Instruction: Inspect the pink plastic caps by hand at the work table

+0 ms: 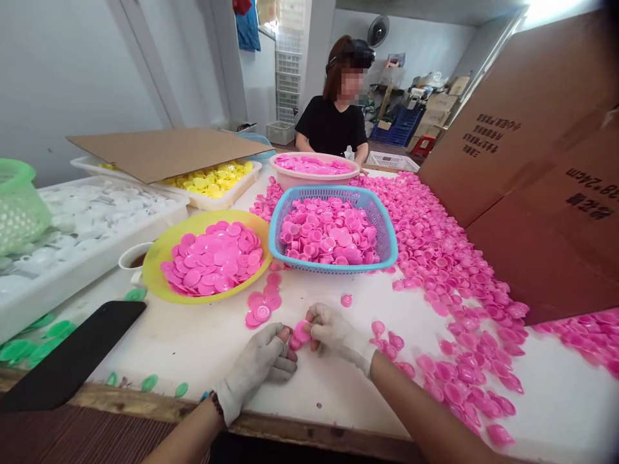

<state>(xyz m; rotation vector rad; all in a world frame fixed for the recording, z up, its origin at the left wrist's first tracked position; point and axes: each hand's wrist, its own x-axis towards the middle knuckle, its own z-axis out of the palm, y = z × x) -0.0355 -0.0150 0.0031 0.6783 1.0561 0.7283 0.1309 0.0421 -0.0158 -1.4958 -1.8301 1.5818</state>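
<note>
While the white surface [348, 393] is filling the front of the room, a person in a black shirt [333, 122] is facing it from the far side, and a fan [378, 31] is hanging behind. A wooden edge [120, 407] is running along the near side. On the left, a long black slab [72, 354] is poking over that edge. On the right, a big brown box [507, 193] is standing beside a heap of pink pieces [435, 238]. Plain white is showing around both gloved hands, near the front edge. The left hand [258, 364] is pinching a small pink piece [294, 343], and the right hand [338, 332] is pinching a pink disc [302, 330] right by it. A yellow bowl [153, 270] is holding flat pink discs. Just beside it, a blue basket [275, 235] is holding little pink cups. Behind that, a pale pink tub [314, 178] is holding more pink bits. Far left, a white tray [97, 270] is holding white pieces.
</note>
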